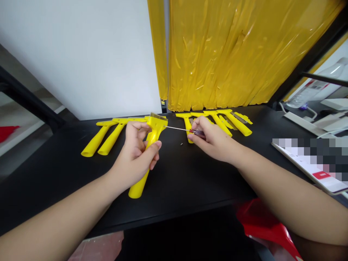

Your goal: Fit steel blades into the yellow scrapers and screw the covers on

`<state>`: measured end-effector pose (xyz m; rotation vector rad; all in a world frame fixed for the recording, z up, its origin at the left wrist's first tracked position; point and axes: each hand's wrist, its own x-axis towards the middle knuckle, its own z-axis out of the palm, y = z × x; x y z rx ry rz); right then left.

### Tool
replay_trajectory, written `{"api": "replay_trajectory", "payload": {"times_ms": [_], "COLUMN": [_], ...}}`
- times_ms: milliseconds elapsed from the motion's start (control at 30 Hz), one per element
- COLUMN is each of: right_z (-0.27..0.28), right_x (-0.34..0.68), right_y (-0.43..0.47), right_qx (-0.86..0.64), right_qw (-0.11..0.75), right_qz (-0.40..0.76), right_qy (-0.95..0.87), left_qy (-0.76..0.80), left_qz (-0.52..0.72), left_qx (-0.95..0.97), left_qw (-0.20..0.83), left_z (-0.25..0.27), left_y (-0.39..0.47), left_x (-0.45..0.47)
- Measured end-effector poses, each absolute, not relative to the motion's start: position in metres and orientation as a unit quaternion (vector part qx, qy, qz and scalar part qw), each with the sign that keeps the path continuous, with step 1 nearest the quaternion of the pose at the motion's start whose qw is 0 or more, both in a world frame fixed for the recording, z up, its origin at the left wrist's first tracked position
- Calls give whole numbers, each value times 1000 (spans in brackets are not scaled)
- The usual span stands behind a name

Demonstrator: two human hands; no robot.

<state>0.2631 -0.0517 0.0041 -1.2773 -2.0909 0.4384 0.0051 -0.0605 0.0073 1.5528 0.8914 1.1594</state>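
Note:
My left hand [141, 146] is wrapped round the handle of a yellow scraper [139, 186], tilted with its head up and a metal blade along the top. Between the thumb and fingers of my right hand [210, 137] is a small screwdriver [198, 133] with a dark translucent handle. Its thin shaft runs left, and the tip meets the right side of the scraper's head. Below the shaft, a tiny metal piece [181, 144] lies on the black table [190, 181].
Several yellow scrapers lie behind my hands, some at left [112, 139] and some at right [239, 123], with loose blades among the right ones. A tablet-like device [307, 165] rests at the right edge. A plastic bottle [317, 85] lies beyond the frame post. Yellow film [217, 54] covers the back.

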Motion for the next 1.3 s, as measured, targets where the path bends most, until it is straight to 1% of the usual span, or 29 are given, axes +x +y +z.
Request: {"api": "replay_trajectory", "payload": {"times_ms": [167,233,300,400,467,500,567,700,767,833,900,967,1033,1100,1133,1200,1233,1300], "right_z": [6,5,3,-2,-4,-5,-4,-2,-1,-2,-2,-2,-1,0,1,1,1,1], "right_x": [262,261,260,258,257,256,254,252,252,253,254,255,255,256,257,260,262,268], "right_y": [-53,-51,-49,-46,-46,-46,-48,-53,-54,-53,-52,-50,-48,-47,-45,-42,-41,-38], "right_qx": [-468,-466,-477,-477,-464,-460,-459,-456,-457,-459,-455,-447,-432,-420,-417,-415,-414,-415], "right_qw": [356,361,367,381,380,376,358,314,312,332,357,372,369,353,342,320,310,297], "right_qz": [100,104,157,271,305,299,252,96,77,141,274,434,566,637,647,617,580,470], "right_qy": [-803,-801,-783,-744,-740,-747,-773,-827,-829,-812,-768,-688,-597,-541,-539,-587,-630,-720], "left_qy": [360,354,350,340,336,339,348,345,333,321,311,302,293,292,296,311,319,333], "left_qz": [475,473,471,477,482,482,479,463,453,451,451,452,453,450,445,437,437,449], "left_qx": [641,647,650,649,650,651,651,650,654,661,672,683,693,698,698,688,678,649], "left_qw": [483,482,484,486,482,479,474,494,506,506,498,489,479,474,476,488,497,515], "left_z": [6,5,4,3,4,4,6,8,8,7,5,3,1,2,2,5,6,9], "left_y": [-57,-56,-56,-57,-57,-57,-56,-56,-55,-55,-54,-54,-54,-53,-52,-51,-50,-47], "left_x": [4,4,4,4,4,4,3,3,2,1,0,-1,-2,-3,-3,-2,-2,-2]}}
